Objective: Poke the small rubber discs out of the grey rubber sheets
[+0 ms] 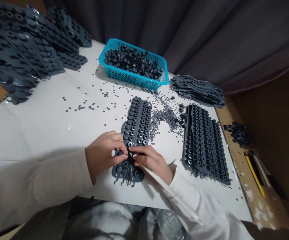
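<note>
The sheet (139, 121) lies in front of me by the table's near edge, its long side running away toward the far edge. It is dark, with rows of raised rings and thin tails (127, 181) at its near end. I judge it light and rubbery: it should bend easily rather than break, and the tails look the likeliest part to tear. Its smooth face may be a little slick, so I would take hold by the flat margin or between two rows, pressing down close to whatever I pinch.

My left hand (107, 150) and right hand (154, 162) come in from either side, fingers curled and tips nearly meeting over the sheet's near half. Each thumb is close to its forefinger; I cannot tell whether a ring is pinched between them.

Loose discs (166, 115) are strewn beyond and to the right of the sheet. Past them, at the table's far edge, a blue basket (128, 77) holds dark plugs (134, 61). More sheets (206, 146) lie near the table's right edge, a stack (196, 89) sits at the far right corner, and a big heap (32, 50) fills the far left corner of the table (47, 130).
</note>
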Available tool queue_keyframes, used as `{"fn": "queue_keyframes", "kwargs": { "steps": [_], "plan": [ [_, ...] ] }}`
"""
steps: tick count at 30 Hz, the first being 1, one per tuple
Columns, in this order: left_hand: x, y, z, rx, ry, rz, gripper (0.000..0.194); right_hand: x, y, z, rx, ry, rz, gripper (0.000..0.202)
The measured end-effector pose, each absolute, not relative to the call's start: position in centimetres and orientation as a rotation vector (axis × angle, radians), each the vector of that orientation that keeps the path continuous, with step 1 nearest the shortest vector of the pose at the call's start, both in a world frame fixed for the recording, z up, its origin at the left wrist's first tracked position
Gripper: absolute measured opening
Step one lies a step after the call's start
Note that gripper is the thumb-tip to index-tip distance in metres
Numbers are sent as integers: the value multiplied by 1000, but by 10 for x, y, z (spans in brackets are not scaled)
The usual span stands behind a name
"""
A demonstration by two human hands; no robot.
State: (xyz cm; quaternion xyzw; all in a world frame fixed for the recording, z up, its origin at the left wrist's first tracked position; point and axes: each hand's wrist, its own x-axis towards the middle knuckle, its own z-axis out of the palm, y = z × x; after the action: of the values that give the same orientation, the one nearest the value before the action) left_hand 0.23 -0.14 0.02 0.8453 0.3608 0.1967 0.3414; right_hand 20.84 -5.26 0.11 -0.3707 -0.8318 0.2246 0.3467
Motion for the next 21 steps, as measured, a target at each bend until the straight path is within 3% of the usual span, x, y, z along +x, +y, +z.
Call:
{"fn": "queue_keyframes", "kwargs": {
  "steps": [6,21],
  "plan": [
    [-1,0,-4,2195,896,522,7,209,-52,7,-1072,-1740,1006,4],
    [-2,1,-1,2212,885,458,11,209,-52,8,-989,-1839,1054,2]
  ]
}}
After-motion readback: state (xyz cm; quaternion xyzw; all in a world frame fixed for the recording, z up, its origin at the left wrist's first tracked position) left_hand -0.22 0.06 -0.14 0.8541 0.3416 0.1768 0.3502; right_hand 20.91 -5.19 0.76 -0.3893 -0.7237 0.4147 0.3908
